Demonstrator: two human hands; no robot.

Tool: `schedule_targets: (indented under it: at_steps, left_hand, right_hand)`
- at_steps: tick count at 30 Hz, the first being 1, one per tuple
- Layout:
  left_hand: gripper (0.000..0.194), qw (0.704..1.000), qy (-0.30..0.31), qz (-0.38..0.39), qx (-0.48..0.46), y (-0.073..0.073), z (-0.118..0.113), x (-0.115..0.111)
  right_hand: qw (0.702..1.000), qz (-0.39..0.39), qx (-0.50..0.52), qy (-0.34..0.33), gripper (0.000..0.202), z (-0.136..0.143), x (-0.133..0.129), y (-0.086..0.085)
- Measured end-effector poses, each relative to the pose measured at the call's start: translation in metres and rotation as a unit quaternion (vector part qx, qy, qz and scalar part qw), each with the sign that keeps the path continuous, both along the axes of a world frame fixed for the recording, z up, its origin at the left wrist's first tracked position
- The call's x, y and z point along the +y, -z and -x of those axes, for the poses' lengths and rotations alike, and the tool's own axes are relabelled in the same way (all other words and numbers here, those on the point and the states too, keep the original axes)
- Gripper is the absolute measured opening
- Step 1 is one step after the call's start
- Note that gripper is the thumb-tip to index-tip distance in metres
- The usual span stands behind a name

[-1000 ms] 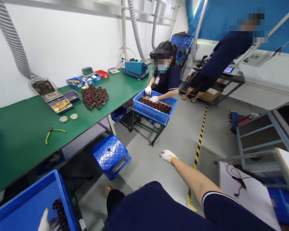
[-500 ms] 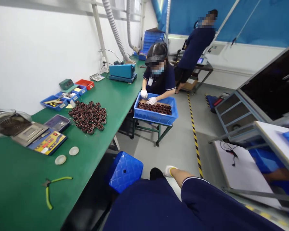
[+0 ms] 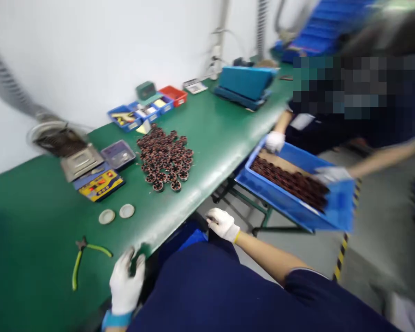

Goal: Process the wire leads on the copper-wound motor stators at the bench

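Note:
My left hand [image 3: 126,281], in a white glove with a blue band at the wrist, is at the front edge of the green bench. Its thumb and fingers are apart, with nothing between them. Left of it lie cutting pliers [image 3: 85,258] with green handles, not touched. My right hand [image 3: 223,224], gloved in white with a yellow cuff, hangs beyond the bench edge by a blue stool [image 3: 193,238]. Its fingers curl loosely, a small gap showing between them and the thumb, and I see nothing held. Farther up the bench is a pile of small copper-wound motor cores [image 3: 166,154].
Two pale round discs [image 3: 116,214] lie near a yellow-and-blue device [image 3: 102,184] and a purple tray [image 3: 117,154]. Small parts bins [image 3: 124,117] line the wall. At right, a co-worker's gloved hands [image 3: 275,141] are at a blue crate [image 3: 280,198] of dark parts, on a stand.
The view has swung left and closer to the bench. My left hand has come into sight at the bench edge. My right hand has moved forward toward the bench, and the co-worker's crate appears nearer.

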State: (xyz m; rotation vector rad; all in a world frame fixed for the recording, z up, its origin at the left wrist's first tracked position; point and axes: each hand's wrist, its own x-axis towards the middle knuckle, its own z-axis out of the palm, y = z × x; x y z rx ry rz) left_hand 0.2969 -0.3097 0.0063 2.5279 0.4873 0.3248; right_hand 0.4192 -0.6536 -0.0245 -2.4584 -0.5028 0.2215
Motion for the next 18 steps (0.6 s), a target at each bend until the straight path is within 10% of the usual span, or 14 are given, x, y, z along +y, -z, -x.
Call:
schedule_targets:
  at_steps: [6,18]
  left_hand:
    - [0.040,0.989,0.064,-0.129,0.033,0.021,-0.057,-0.022]
    - [0.031,0.979,0.090,-0.180,0.010,0.029,-0.047,-0.009]
  right_hand:
    - [0.929,-0.188,-0.078,-0.310,0.029,-0.084,0.030,0.017]
    - [0.929,-0.145,-0.289,-0.179,0.019,-0.085,0.074,0.021]
